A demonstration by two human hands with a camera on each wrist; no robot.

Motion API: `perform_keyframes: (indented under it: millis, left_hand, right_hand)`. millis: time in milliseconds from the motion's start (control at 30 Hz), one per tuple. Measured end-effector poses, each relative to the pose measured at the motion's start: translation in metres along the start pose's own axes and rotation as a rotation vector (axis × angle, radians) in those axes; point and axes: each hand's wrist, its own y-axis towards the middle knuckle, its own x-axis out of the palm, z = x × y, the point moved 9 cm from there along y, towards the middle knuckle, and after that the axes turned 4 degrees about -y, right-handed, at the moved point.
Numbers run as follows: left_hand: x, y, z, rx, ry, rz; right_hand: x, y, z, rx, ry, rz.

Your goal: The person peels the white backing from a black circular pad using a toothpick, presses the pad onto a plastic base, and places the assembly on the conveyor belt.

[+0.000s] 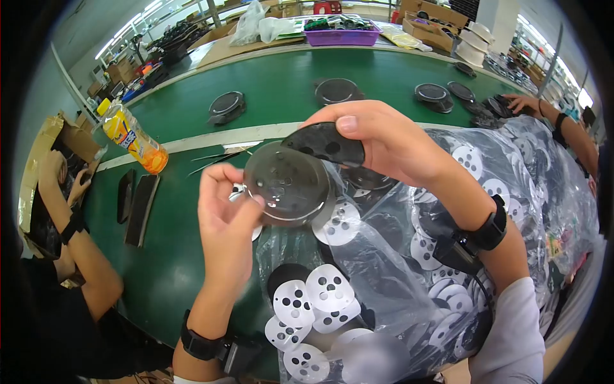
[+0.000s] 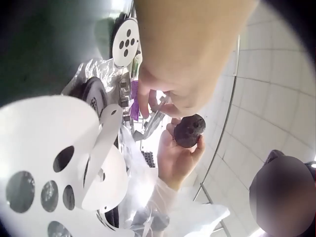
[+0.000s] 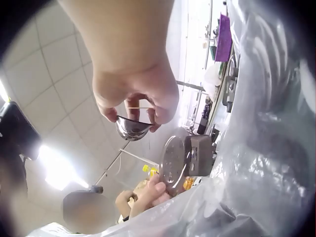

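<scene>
My left hand pinches the rim of a round, see-through plastic dish, seen edge-on as a clear dish in the left wrist view. To its right, my right hand grips a bent dark disc with holes, thumb on its face; the disc overlaps the dish's upper edge in the head view. The right wrist view shows the curved disc between the right fingers, apart from the dish in the left hand. White discs with dark holes lie below both hands.
A large clear plastic bag with many white discs covers the right side. Several round dark parts stand on the green table. At left are a bottle and dark strips. Other people's arms reach in from both sides.
</scene>
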Motion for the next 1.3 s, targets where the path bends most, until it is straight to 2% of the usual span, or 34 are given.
perform_keyframes:
  millis: [67,100,133,200,333,500,567,600,667,700,767,867,1000,1067,1167,1233,1267,1300]
  left_hand:
    - [-0.011,0.001,0.011,0.037,-0.033,0.085]
    - [-0.016,0.004,0.011,0.089,-0.028,0.084]
    - [-0.019,0.004,0.012,0.093,-0.028,0.092]
    - [-0.019,0.002,-0.006,-0.091,-0.199,0.106]
    - [-0.009,-0.002,-0.017,-0.207,-0.373,0.051]
    - [0.014,-0.003,-0.009,-0.241,-0.407,-0.089]
    - [0.017,-0.004,-0.003,-0.247,-0.358,-0.164]
    - [0.016,-0.003,-0.003,-0.247,-0.357,-0.167]
    - [0.012,-0.002,-0.004,-0.244,-0.310,-0.171]
    - [0.010,-0.001,-0.003,-0.243,-0.311,-0.172]
    - [0.004,0.000,0.001,-0.212,-0.330,-0.149]
    - [-0.003,0.001,0.012,-0.149,-0.308,-0.095]
    - [-0.004,-0.003,-0.005,-0.250,-0.438,-0.061]
    - [-0.005,-0.006,-0.013,-0.245,-0.383,-0.001]
    - [-0.003,-0.006,-0.001,-0.085,-0.212,0.013]
    - [0.000,-0.009,0.003,-0.074,-0.148,0.021]
    - [0.002,-0.009,0.006,-0.064,-0.081,0.021]
    - [0.003,-0.010,0.009,-0.064,-0.082,0.029]
  right_hand:
    - [0.017,-0.005,-0.006,0.045,0.080,-0.027]
    - [0.027,-0.009,-0.010,0.069,0.011,-0.122]
    - [0.032,-0.011,-0.014,0.071,0.012,-0.131]
    - [0.040,-0.015,-0.016,0.083,0.001,-0.101]
    - [0.038,-0.015,-0.023,0.016,0.034,-0.030]
    - [0.019,-0.011,-0.003,0.087,0.126,0.049]
    - [0.025,-0.010,-0.003,0.097,0.270,-0.087]
    - [0.024,-0.010,-0.003,0.096,0.268,-0.085]
    - [0.016,-0.008,0.005,0.160,0.268,0.034]
    - [0.012,-0.006,0.007,0.160,0.267,0.034]
    - [0.008,-0.005,0.010,0.163,0.462,0.013]
    - [0.005,-0.007,0.003,0.182,0.492,0.076]
    - [0.043,-0.019,-0.008,0.188,0.476,0.020]
    - [0.061,-0.024,-0.006,0.153,0.307,-0.134]
    - [0.064,-0.024,-0.006,0.145,0.208,-0.082]
    - [0.058,-0.022,-0.023,-0.044,-0.290,-0.083]
    - [0.060,-0.023,-0.024,-0.041,-0.288,-0.091]
    - [0.065,-0.025,-0.032,-0.128,-0.468,-0.097]
